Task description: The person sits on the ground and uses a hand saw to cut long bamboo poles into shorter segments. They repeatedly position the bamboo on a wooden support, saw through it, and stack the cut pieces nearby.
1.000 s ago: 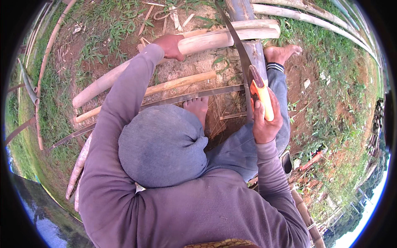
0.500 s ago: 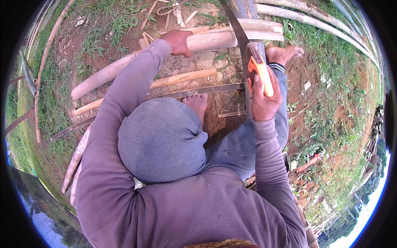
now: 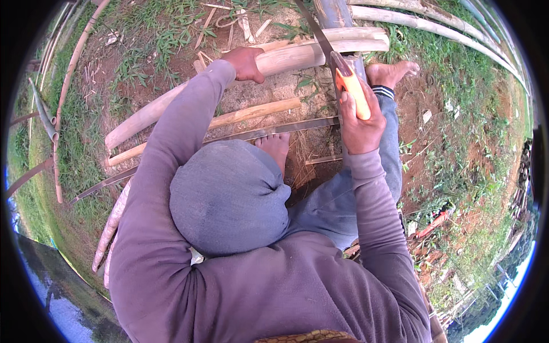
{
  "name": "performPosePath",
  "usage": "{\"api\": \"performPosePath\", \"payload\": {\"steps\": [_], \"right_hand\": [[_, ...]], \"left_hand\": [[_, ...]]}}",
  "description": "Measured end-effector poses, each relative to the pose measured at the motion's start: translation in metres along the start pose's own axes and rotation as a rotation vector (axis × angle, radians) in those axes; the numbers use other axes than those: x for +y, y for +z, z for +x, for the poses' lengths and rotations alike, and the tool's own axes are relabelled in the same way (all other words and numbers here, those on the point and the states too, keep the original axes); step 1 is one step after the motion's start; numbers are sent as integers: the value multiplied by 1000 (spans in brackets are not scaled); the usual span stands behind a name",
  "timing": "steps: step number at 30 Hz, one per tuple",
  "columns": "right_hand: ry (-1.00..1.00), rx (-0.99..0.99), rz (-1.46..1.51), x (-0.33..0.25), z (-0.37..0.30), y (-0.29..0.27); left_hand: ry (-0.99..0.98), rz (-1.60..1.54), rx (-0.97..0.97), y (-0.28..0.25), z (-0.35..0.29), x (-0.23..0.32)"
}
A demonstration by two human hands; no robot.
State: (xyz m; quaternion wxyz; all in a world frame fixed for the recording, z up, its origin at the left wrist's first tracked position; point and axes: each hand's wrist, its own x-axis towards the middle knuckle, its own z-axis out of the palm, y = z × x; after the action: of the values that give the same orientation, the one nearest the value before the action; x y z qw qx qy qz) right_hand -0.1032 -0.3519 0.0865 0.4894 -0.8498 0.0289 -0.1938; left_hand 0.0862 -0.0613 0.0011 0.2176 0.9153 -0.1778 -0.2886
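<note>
My left hand (image 3: 246, 64) is closed over a pale split bamboo length (image 3: 294, 59), which slants across the upper middle of the head view. In my right hand (image 3: 365, 126) is the orange handle of a handsaw (image 3: 354, 94). Its dark blade points away from me and lies across the bamboo, right of my left hand. Where the blade meets the bamboo, I cannot see how deep any cut is. Beneath that spot runs a grey pole (image 3: 335, 14). Another pale bamboo piece (image 3: 360, 39) sits on it, right of the blade.
A thin bamboo strip (image 3: 257, 111) and a dark flat strip (image 3: 297, 124) lie nearer to me, beside my bare left foot (image 3: 275, 150). My right foot (image 3: 392, 74) rests beyond the grey pole. Long bamboo poles (image 3: 406, 22) lie at the upper right, over grass and soil.
My right hand and the saw have moved away from me and slightly left along the blade's line. My left hand keeps its hold on the bamboo.
</note>
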Motion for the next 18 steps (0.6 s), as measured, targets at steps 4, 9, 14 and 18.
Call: {"api": "performPosePath", "payload": {"steps": [4,9,14,18], "right_hand": [[48,13,32,-2,-90,-80],[-97,-5,-66,8,-6,-16],[15,-56,-16,6,-29,-40],[0,-44,6,0,-82,-85]], "left_hand": [[-10,-4,-8,2,-3,5],[26,-4,-15,5,2,4],[-21,-19,-42,2,-12,8],[-33,51,-20,-2,-14,18]]}}
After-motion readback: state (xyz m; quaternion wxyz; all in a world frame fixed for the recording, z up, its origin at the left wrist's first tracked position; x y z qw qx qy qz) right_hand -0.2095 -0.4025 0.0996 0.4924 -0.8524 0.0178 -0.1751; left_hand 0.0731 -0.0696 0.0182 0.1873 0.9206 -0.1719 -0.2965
